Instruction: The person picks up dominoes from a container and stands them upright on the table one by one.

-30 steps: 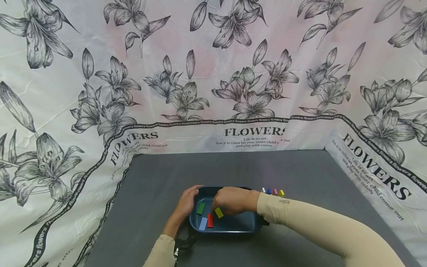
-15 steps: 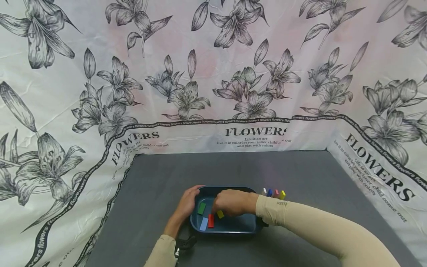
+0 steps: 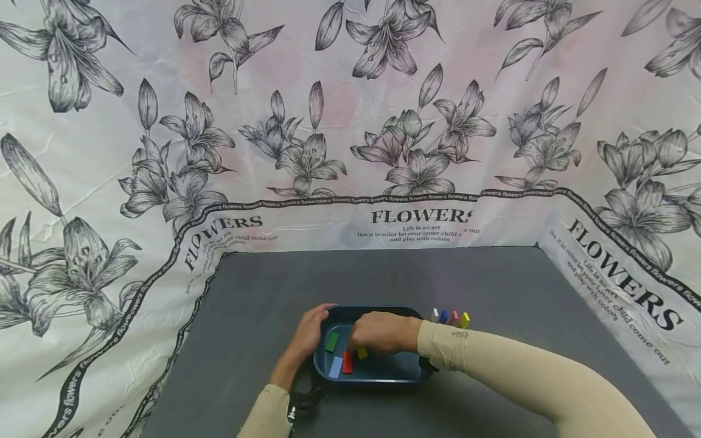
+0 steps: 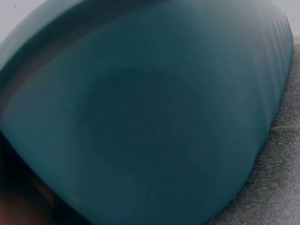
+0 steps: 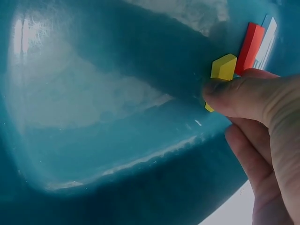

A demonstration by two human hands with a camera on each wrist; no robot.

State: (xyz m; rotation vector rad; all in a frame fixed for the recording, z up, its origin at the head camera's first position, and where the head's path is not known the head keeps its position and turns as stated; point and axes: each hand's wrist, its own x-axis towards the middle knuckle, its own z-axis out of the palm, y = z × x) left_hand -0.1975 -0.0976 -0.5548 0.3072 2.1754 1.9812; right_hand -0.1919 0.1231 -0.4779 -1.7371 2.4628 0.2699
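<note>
A dark blue tray (image 3: pixel 394 371) sits on the table, its left rim held by my left hand (image 3: pixel 306 333). My right hand (image 3: pixel 378 333) reaches down into it. In the right wrist view, thumb and fingers pinch a yellow block (image 5: pixel 223 68) by its lower part, covering some of it. Close beside it stand a red block (image 5: pixel 251 47) and a pale blue block (image 5: pixel 267 42). A green block (image 3: pixel 331 342) lies nearer the left wall in the head view. The left wrist view is filled by the tray's outer wall (image 4: pixel 150 140), with a dark, blurred bit of hand at bottom left.
Behind my right sleeve, to the right of the tray, several small blocks stand in a row: white (image 3: pixel 435 314), blue (image 3: pixel 443 316), pinkish red (image 3: pixel 454 317) and yellow (image 3: pixel 465 319). A flower-print cloth (image 3: pixel 306 225) surrounds the grey table (image 3: pixel 263 286) at the back and sides.
The right fingers have closed in on the yellow block, which shows less now from above. The left hand keeps its place on the tray. The head view has shifted slightly.
</note>
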